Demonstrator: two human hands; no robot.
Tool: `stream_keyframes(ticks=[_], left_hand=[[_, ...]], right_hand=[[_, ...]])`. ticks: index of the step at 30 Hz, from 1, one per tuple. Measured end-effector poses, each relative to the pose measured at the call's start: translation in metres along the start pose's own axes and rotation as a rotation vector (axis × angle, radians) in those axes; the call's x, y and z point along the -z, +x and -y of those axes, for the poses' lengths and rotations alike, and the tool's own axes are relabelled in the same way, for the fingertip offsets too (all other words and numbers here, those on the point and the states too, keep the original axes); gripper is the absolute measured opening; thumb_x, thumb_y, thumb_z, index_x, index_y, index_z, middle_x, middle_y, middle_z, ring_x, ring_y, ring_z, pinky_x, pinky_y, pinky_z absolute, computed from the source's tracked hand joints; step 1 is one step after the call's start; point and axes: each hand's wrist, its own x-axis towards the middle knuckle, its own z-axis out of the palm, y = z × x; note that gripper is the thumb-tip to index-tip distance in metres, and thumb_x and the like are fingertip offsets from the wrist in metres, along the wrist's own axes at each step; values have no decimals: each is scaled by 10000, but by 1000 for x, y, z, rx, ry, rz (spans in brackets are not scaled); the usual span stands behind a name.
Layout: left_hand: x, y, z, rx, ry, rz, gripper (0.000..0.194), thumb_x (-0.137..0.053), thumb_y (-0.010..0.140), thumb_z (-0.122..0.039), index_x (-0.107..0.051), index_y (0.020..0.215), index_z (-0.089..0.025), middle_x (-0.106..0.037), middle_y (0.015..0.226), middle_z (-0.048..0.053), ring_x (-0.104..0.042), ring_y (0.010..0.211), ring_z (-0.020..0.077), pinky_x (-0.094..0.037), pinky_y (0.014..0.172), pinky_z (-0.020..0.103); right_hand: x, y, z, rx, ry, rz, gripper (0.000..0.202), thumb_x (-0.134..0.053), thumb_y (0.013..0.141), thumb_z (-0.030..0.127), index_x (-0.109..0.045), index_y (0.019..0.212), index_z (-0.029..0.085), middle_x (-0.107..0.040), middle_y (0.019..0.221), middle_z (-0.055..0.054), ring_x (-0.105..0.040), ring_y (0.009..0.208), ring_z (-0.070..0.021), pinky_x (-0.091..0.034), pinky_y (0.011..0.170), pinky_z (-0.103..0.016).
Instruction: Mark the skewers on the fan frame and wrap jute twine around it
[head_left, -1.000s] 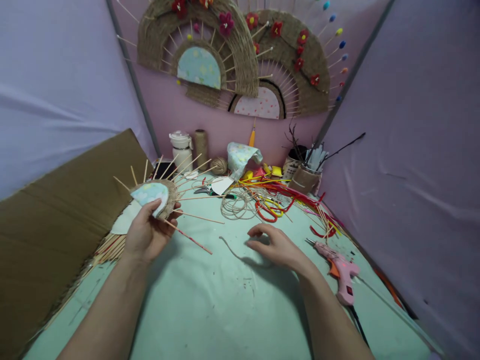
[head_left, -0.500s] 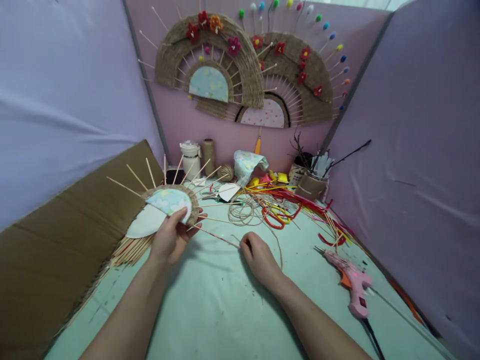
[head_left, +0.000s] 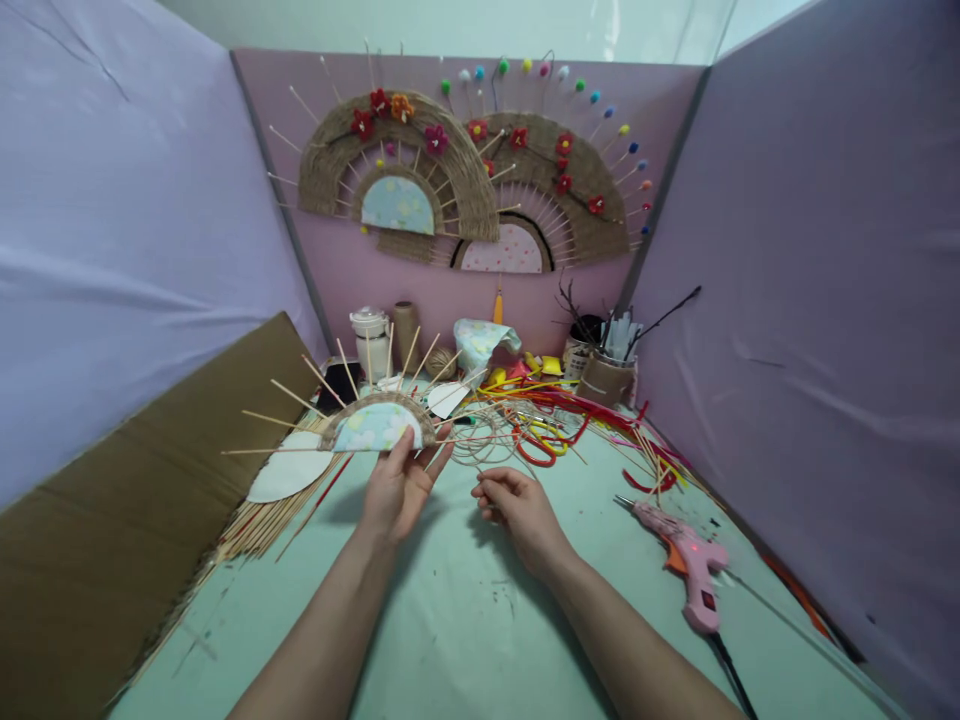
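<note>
My left hand [head_left: 399,492] grips the right end of a half-circle fan piece [head_left: 373,428]. Pale blue flowered fabric covers its face, twine edges the curve, and thin wooden sticks radiate from it. The piece is held above the table with its straight side nearly level. To its right, my right hand [head_left: 525,515] has thumb and fingers pinched on what looks like a thin end of twine. A loose coil of twine [head_left: 480,440] lies just beyond that hand. Under the fan piece are a white half-circle cutout [head_left: 289,470] and a bundle of wooden sticks [head_left: 262,520].
A pink glue gun [head_left: 694,570] lies at right, its cord running toward me. Red-handled scissors [head_left: 534,448] and pipe cleaners [head_left: 570,405] spread across the back. Behind stand a white jar [head_left: 371,345], a twine spool [head_left: 406,335] and a brown pot [head_left: 606,378]. Cardboard [head_left: 150,500] leans left.
My left hand has moved right and turned the fan piece, so its straight edge is now nearly level. My right hand stays in about the same place. The view has tilted up slightly.
</note>
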Motion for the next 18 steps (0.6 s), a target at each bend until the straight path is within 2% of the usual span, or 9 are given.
stream_keyframes(ticks=[7,13,18], left_hand=[[8,-5,21,-17,37,17,84,-631,802,-88,-615,853,-154,-739,910,59,-704,953,238,-583,852,379],[6,-9,19,-21,79,33,142,-652,789,-113,-632,928,-136,-740,897,77,-712,900,211,-589,824,344],[6,-12,16,-27,65,25,125,-687,764,-141,-621,869,-153,-735,843,45,-710,864,194,-584,827,349]], right_hand=[[-2,-11,4,-47,92,69,307,-786,643,391,-611,776,177,-634,662,6,-509,556,-82,-424,513,-197],[-2,-12,5,-24,89,93,313,-803,632,402,-634,763,173,-621,663,2,-519,577,-95,-437,520,-207],[-1,-12,5,-26,81,102,300,-798,641,407,-653,754,171,-623,678,-1,-521,588,-96,-452,551,-221]])
